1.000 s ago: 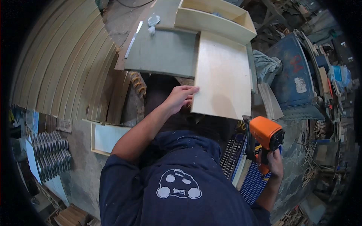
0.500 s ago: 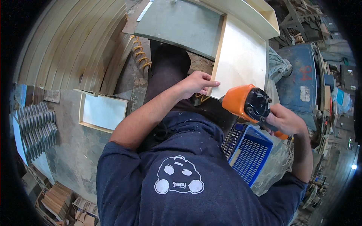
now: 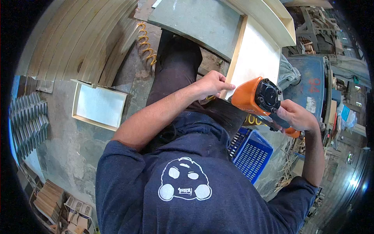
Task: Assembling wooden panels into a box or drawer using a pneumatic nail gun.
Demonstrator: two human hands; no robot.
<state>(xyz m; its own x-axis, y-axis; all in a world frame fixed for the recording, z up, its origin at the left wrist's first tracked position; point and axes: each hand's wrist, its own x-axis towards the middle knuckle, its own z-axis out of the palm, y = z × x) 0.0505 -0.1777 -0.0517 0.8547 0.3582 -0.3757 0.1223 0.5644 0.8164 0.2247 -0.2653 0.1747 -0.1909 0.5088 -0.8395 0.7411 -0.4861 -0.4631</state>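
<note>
A shallow wooden tray (image 3: 255, 58) with a white bottom and pale wooden sides lies on a grey-green tabletop (image 3: 194, 23). My left hand (image 3: 212, 85) grips its near left corner, the thumb over the side strip and the other fingers partly hidden. In my right hand (image 3: 298, 115) is an orange and black nail gun (image 3: 255, 97), its handle wrapped by my fingers. The gun's nose sits at the tray's near end, close to my left fingertips; whether it touches the wood I cannot tell.
A second tray (image 3: 99, 106) rests lower left beside stacked wooden boards (image 3: 74, 39). A blue plastic crate (image 3: 253, 154) stands below the gun. Coiled yellow hose (image 3: 146, 45) hangs by the table. At right is a large blue container (image 3: 306, 89).
The whole view has shifted slightly. My left hand stays on the tray corner and the nail gun remains at the near end, a little higher in view. More yellow hose shows beneath the gun.
</note>
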